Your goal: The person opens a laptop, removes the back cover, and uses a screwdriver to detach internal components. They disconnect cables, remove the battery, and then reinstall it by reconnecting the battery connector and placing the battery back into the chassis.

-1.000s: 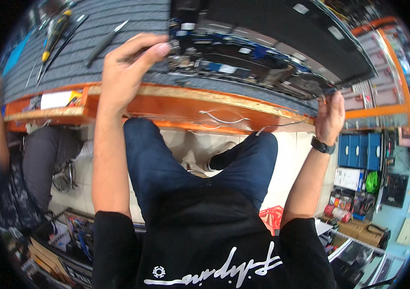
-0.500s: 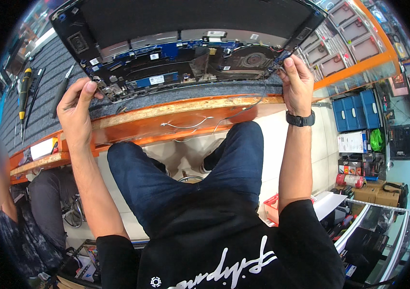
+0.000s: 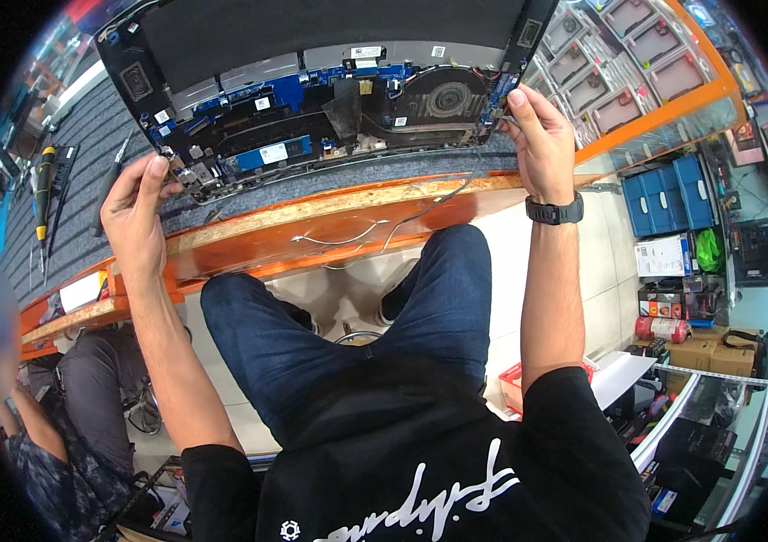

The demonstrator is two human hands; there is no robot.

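Note:
An opened laptop (image 3: 311,117) with its insides bare is held up at the front of the bench, its near edge toward me. My left hand (image 3: 135,212) pinches its near left corner between thumb and fingers. At the near right corner, the thumb and fingers of my right hand (image 3: 542,144) grip it the same way. A round fan (image 3: 445,99) sits in the right part of the case. A blue module with a white label (image 3: 266,154) lies along the near edge, left of the middle. Black battery cells fill the far part.
A ribbed grey mat (image 3: 77,194) covers the bench. Left of the laptop lie a yellow-and-black screwdriver (image 3: 43,194) and a dark-handled one (image 3: 111,185). Compartmented trays (image 3: 609,72) stand at the right. A cable (image 3: 429,208) hangs over the bench edge. Another person sits at the left.
The laptop has shifted left and turned slightly, its right end coming over most. Both hands have gone along with it, still gripping the corners.

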